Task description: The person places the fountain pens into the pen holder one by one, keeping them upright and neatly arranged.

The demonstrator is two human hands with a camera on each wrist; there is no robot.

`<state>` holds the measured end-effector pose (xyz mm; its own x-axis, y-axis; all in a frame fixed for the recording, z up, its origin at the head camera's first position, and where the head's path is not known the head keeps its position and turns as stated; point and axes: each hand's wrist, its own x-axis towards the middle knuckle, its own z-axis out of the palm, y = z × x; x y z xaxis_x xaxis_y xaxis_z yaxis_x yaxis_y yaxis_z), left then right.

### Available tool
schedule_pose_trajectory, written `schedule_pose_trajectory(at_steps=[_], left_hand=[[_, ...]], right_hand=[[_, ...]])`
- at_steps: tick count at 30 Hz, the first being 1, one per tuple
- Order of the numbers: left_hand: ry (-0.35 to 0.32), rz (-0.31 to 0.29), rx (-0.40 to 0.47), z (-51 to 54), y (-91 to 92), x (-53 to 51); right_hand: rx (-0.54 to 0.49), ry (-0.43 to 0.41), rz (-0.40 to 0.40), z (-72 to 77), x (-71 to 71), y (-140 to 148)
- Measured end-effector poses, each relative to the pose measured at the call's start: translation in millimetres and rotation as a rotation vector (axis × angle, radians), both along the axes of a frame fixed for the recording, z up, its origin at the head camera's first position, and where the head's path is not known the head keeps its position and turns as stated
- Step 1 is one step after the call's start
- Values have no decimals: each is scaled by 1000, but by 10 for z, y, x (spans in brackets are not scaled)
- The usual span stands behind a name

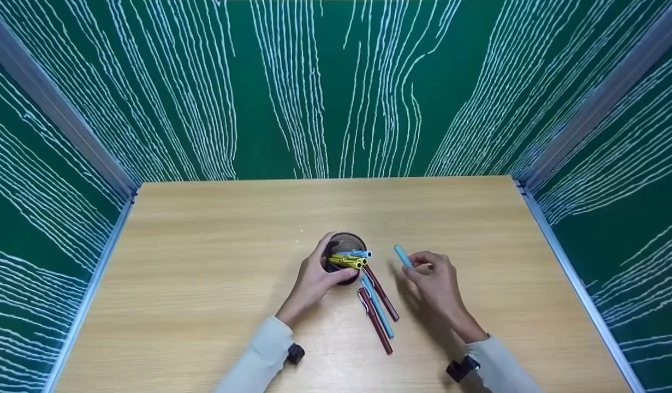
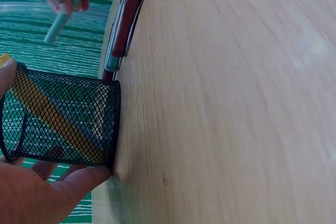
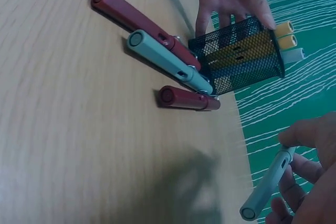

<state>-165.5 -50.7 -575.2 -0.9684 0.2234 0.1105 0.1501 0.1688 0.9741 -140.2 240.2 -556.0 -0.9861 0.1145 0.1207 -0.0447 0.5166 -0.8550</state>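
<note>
My left hand (image 1: 314,277) grips a black mesh pen cup (image 2: 63,114) standing on the table, its thumb near the rim and fingers around the far side. Two yellow pens (image 1: 344,261) and a blue pen (image 1: 362,253) lean inside, their ends sticking out past the rim. To the right of the cup, my right hand (image 1: 438,284) pinches a light blue pen (image 3: 269,184) above the table. Between the hands lie a dark red pen (image 1: 384,295), a light blue pen (image 1: 378,307) and another dark red pen (image 1: 377,323), side by side, their clip ends toward the cup.
The wooden table (image 1: 215,234) is bounded by green walls (image 1: 336,109) with wavy white lines. Grey metal rails (image 1: 581,295) run along its sides. A few tiny white specks lie left of the cup.
</note>
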Motion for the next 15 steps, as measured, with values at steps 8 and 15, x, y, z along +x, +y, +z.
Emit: schedule_pose_trajectory(at_steps=[8,15], left_hand=[[-2,1,1,-1,1,0],[0,-6,11,2,-2,1]], right_hand=[[-9,-4,13,116,34,-10],[8,-1,12,202,16,-3]])
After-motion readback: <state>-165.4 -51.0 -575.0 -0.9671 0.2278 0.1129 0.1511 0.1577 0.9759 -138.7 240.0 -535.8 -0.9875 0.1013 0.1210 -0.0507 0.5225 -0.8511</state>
